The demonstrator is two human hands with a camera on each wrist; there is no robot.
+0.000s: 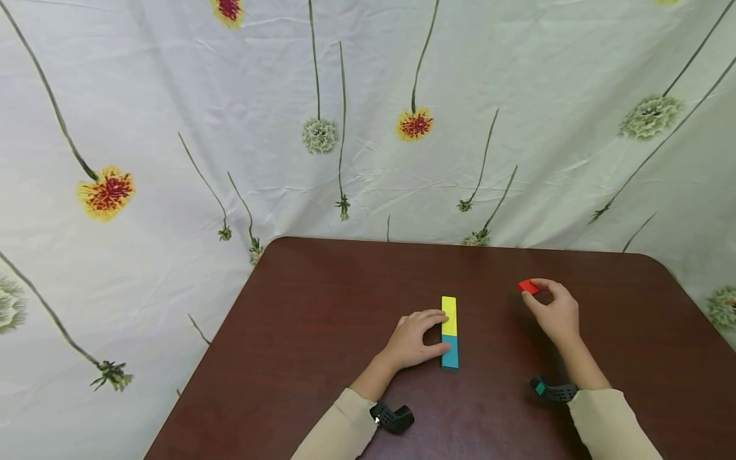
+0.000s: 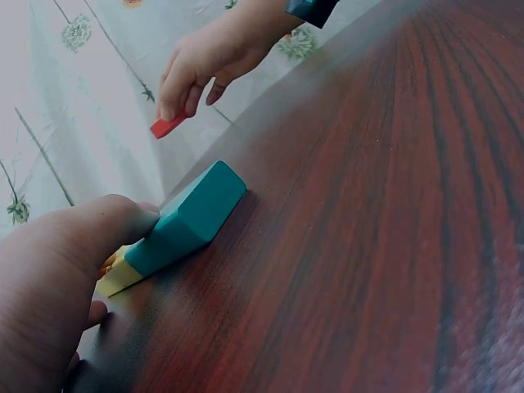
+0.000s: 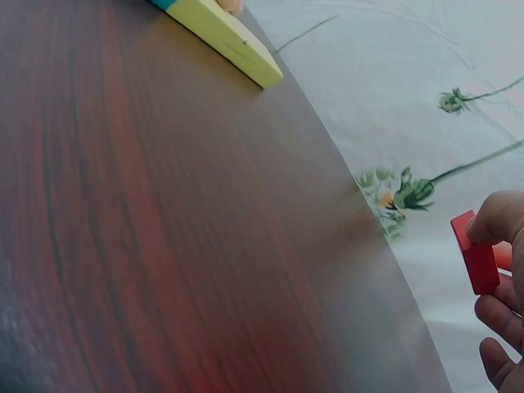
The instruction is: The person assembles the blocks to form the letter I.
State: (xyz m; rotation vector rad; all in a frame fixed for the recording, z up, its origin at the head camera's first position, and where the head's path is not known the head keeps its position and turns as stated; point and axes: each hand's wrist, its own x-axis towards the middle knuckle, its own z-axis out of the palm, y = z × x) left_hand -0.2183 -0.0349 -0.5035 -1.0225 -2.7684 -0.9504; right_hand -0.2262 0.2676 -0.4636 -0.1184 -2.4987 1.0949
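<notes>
A yellow block (image 1: 449, 316) and a teal block (image 1: 450, 352) lie end to end in one line on the dark red-brown table (image 1: 322, 294). My left hand (image 1: 411, 338) rests against them from the left, fingers at the yellow block and thumb touching the teal one, as the left wrist view shows with the thumb (image 2: 123, 219) on the teal block (image 2: 192, 211). To the right, my right hand (image 1: 554, 313) pinches a small red block (image 1: 528, 287) between thumb and fingers. In the right wrist view the red block (image 3: 476, 254) appears held above the table.
Behind the table hangs a white cloth (image 1: 368, 172) printed with flowers and long stems. The table's far edge runs just beyond the right hand. A black band (image 1: 392, 418) sits on the left wrist and another band (image 1: 553, 390) on the right.
</notes>
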